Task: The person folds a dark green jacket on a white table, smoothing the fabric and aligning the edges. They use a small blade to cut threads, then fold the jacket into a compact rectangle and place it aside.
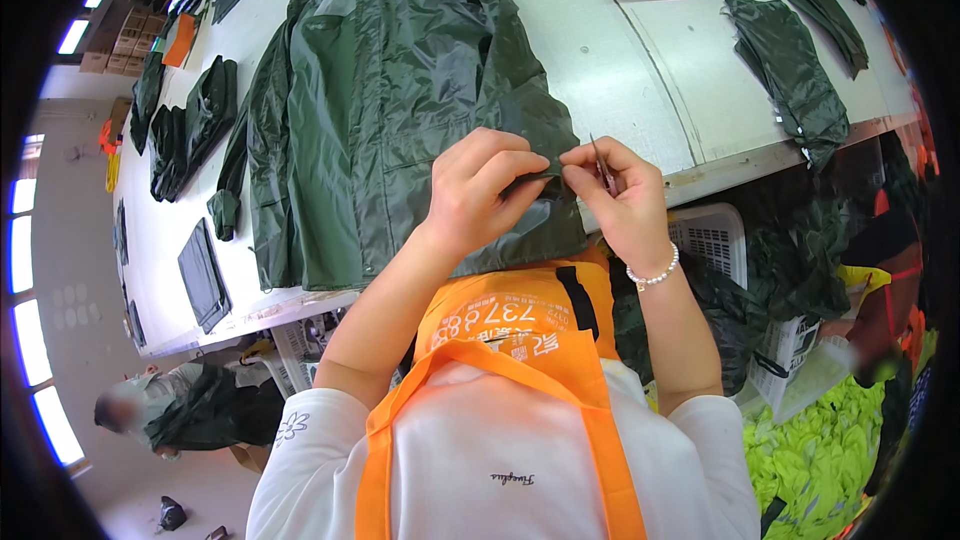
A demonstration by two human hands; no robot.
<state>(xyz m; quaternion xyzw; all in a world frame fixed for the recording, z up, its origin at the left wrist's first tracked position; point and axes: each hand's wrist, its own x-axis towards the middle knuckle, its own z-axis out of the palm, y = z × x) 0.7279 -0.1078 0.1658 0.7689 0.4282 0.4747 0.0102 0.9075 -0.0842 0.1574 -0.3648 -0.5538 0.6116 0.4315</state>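
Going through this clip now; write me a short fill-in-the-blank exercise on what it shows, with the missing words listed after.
1. The jacket at the person's hands is dark ____.
2. Of the left hand and the right hand, the one holding the small pointed metal tool is the ____.
3. The beads of the bracelet on the person's wrist are ____.
4. The apron worn over the white shirt is ____.

Missing words: green; right; white; orange.

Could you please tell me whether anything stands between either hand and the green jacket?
Nothing visible does: the left hand pinches the green jacket, and the right hand, holding a pointed metal tool, is close beside.
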